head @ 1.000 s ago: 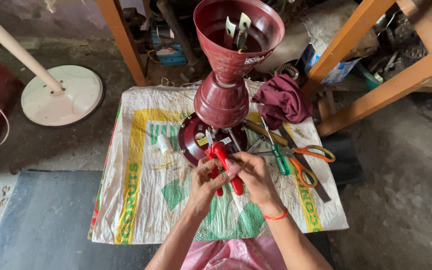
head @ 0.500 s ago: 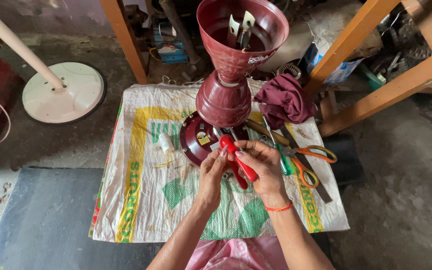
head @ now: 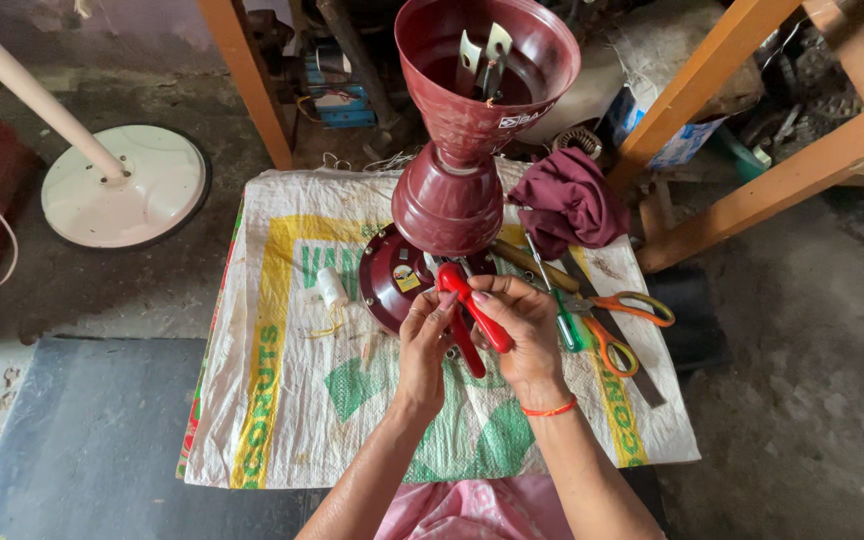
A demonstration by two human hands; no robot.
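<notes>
— Two hands meet over the middle of the woven plastic sack (head: 282, 400), the white one with yellow and green print that is spread out as a work mat. What do they hold?

— Red-handled pliers (head: 472, 315). The right hand (head: 522, 335) is closed around the handles, fingers wrapped over the upper one, with the tool's head pointing to the far side. The left hand (head: 424, 345) is half curled, its fingertips pinched up at the pliers' head; whether it grips something small there I cannot tell.

— And where does that sit against the big maroon piece?

— Just on the near side of it. The dark red metal fan housing (head: 452, 180), a wide cone on a rounded body, stands upright on a round maroon base plate (head: 382, 275) at the far middle of the sack. The pliers' head is right by the base plate's near edge.

— Anything to the right?

— A crumpled maroon cloth (head: 572, 200) at the far right corner. Nearer lie a green-handled screwdriver (head: 560, 320) and orange-handled scissors (head: 622, 320), just beside the right hand.

— To the left?

— A small white spool of thread (head: 332, 288) on the sack, near the base plate. Well apart, on the floor, a white round stand base with a pole (head: 122, 185).
</notes>
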